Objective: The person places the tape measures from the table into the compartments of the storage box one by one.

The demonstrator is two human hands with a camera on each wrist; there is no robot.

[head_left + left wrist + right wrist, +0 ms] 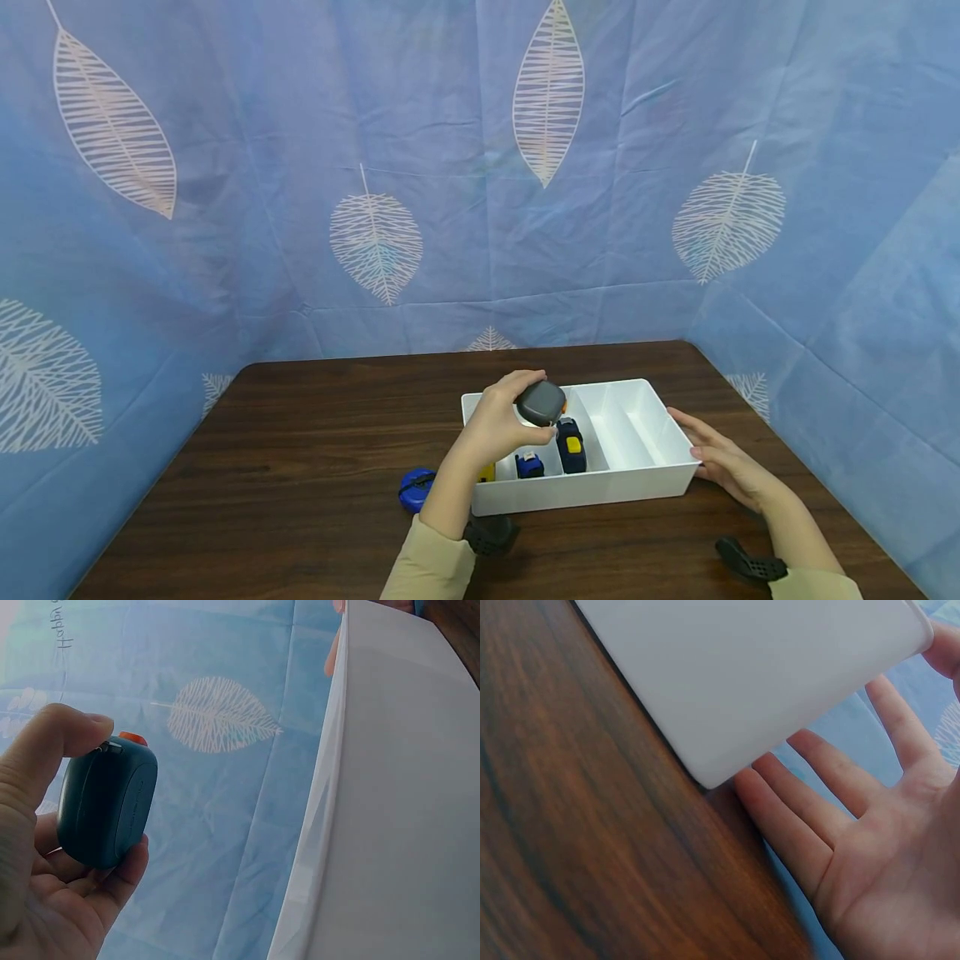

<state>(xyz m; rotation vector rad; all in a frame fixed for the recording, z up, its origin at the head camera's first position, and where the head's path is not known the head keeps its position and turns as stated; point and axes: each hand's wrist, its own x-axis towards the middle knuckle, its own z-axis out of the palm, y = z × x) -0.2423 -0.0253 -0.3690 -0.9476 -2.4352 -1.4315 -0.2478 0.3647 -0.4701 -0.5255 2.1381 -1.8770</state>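
My left hand (pixel 497 423) pinches a dark grey tape measure (pixel 540 403) between thumb and fingers, above the white divided box (pixel 585 494). In the left wrist view, the tape measure (pixel 109 806) shows an orange button and a small metal hook at its top. Fingers of my right hand (pixel 726 458) lie nearly straight against the box's right end. Inside the box are a dark blue tape measure with a yellow button (pixel 572 447), a smaller blue one (pixel 529 465) and a yellow item (pixel 487 472) half hidden by my left arm.
A round blue tape measure with a black strap (pixel 416 490) lies on the dark wooden table (pixel 300 467), left of the box and partly behind my left forearm. Blue leaf-print cloth (pixel 450 250) hangs behind and along the sides. Black bands circle both wrists.
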